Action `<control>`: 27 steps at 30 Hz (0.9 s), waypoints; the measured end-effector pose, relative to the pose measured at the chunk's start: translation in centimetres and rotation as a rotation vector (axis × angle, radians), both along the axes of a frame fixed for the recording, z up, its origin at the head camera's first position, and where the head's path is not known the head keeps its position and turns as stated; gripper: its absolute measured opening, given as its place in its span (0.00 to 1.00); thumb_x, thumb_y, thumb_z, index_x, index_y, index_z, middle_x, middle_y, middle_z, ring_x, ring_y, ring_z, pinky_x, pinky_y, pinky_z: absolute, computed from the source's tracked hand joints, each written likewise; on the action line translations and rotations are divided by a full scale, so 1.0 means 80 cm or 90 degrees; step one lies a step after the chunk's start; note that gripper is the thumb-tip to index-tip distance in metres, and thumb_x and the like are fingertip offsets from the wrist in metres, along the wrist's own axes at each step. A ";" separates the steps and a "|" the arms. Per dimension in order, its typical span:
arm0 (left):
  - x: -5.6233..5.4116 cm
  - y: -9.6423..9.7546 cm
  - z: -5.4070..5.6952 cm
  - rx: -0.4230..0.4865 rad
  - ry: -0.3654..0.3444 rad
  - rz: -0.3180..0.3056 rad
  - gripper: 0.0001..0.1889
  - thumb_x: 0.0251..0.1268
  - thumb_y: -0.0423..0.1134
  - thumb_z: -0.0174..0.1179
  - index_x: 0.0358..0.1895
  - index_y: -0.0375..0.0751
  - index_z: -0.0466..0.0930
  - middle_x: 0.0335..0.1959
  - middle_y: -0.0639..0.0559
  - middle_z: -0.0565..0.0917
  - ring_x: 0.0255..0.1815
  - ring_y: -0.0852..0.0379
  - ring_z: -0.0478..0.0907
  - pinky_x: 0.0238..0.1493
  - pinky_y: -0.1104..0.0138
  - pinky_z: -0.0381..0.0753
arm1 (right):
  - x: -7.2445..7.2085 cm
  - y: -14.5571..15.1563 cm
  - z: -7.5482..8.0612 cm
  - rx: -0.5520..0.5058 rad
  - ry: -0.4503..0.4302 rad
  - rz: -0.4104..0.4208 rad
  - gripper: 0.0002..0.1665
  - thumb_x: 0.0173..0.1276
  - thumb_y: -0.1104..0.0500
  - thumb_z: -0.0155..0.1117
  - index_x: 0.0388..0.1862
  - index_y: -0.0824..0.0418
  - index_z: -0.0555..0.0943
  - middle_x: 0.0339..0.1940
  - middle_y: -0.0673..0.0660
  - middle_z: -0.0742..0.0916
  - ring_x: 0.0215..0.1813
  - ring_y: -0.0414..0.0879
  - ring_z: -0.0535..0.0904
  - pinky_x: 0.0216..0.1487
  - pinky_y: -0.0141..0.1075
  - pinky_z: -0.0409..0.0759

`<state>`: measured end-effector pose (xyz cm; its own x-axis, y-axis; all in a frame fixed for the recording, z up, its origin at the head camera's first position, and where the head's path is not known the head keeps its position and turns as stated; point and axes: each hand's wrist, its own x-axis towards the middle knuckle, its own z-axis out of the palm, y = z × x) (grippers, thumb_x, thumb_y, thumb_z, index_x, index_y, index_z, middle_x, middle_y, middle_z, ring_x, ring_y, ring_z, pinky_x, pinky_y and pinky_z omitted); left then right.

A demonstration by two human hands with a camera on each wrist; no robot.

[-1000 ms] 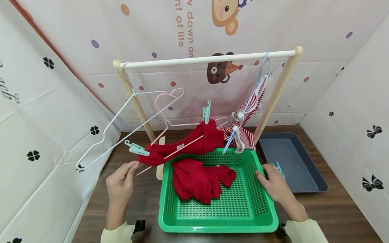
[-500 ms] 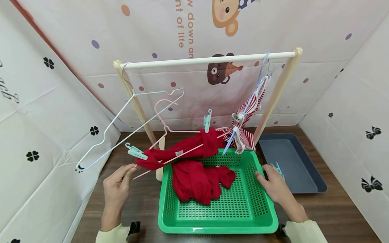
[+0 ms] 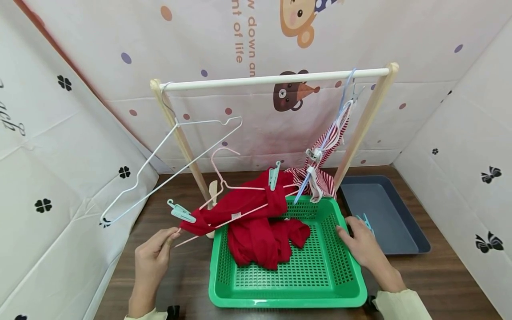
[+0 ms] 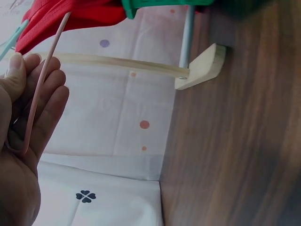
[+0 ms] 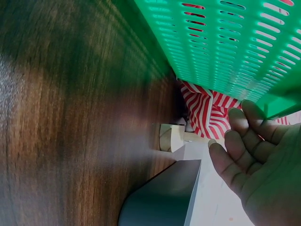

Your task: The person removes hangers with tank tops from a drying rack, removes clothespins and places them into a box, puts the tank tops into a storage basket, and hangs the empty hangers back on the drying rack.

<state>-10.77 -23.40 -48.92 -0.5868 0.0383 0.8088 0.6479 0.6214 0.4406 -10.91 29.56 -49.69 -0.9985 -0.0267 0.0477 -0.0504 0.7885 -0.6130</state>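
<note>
Pinching in the left hand (image 3: 152,255) a pink hanger (image 3: 245,188), with a red garment (image 3: 228,209) on it, right of that grip. Holding in the right hand (image 3: 362,242) a green basket (image 3: 288,303) by its rim, beside a grey tray (image 3: 388,213). Hemmed in beyond both grips by rack (image 3: 240,82), white hanger (image 3: 158,148) and striped cloth (image 3: 326,180). Over a wood-grain table (image 3: 452,284), inside patterned sheets (image 3: 40,155).

Back wall (image 3: 180,40): pale pinkish, creased, printed with coloured dots (image 3: 126,58), a brown bear (image 3: 282,94) and lettering (image 3: 237,27). Left wall (image 3: 76,160) and right wall (image 3: 452,178): white, black clovers (image 3: 43,205) and bows (image 3: 489,242). Desk (image 3: 444,280): dark brown woodgrain.
</note>
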 end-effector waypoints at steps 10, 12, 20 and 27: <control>0.003 0.006 -0.019 0.042 -0.014 -0.082 0.16 0.74 0.41 0.62 0.42 0.28 0.90 0.34 0.38 0.90 0.41 0.69 0.86 0.42 0.81 0.80 | 0.000 0.001 -0.001 0.004 0.005 -0.002 0.22 0.85 0.48 0.55 0.55 0.68 0.79 0.45 0.61 0.83 0.46 0.55 0.76 0.44 0.53 0.78; 0.001 0.008 -0.021 0.045 -0.017 -0.096 0.15 0.74 0.40 0.63 0.42 0.29 0.90 0.35 0.39 0.90 0.41 0.67 0.87 0.43 0.80 0.81 | 0.000 0.001 -0.002 0.004 0.005 -0.002 0.22 0.85 0.48 0.55 0.54 0.67 0.79 0.45 0.61 0.83 0.47 0.55 0.76 0.44 0.53 0.78; -0.005 0.015 -0.029 0.057 -0.035 -0.134 0.05 0.67 0.27 0.67 0.42 0.29 0.90 0.35 0.40 0.90 0.40 0.63 0.88 0.44 0.78 0.82 | -0.001 0.000 -0.003 0.003 0.003 -0.006 0.22 0.85 0.48 0.55 0.54 0.67 0.79 0.46 0.62 0.82 0.46 0.55 0.76 0.42 0.52 0.78; -0.008 0.022 -0.033 0.061 -0.047 -0.152 0.08 0.63 0.21 0.69 0.42 0.31 0.91 0.36 0.42 0.91 0.40 0.62 0.88 0.44 0.78 0.82 | 0.000 -0.001 -0.001 -0.002 0.001 -0.006 0.21 0.85 0.49 0.56 0.55 0.68 0.78 0.46 0.63 0.82 0.47 0.56 0.76 0.42 0.52 0.78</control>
<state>-11.40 -21.65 -51.54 -0.6284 0.1074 0.7704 0.7344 0.4082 0.5422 -10.90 29.51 -49.81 -0.9986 -0.0175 0.0495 -0.0443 0.7870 -0.6153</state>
